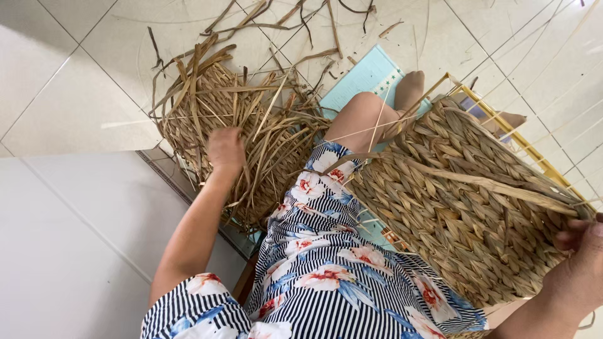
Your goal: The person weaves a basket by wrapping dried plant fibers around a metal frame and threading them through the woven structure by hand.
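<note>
Left hand (225,149) sunk, fingers closed, into the pile of dried straw strands (242,119) on the tile floor (75,75). Right hand (581,260) clamped on the near edge of the woven basket (465,201), which rests across the lap, a long loose strand (496,185) running toward that hand.

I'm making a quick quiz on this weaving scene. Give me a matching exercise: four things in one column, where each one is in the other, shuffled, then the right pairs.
Things:
1. left hand
2. right hand
3. woven basket
4. light blue mat

Places:
A. flat on the tiled floor, under the leg
B. at the basket's edge, lower right
C. leaning against the lap, on a yellow frame
D. on the pile of dried straw

Pairs: 1-D, 2-B, 3-C, 4-A
</note>
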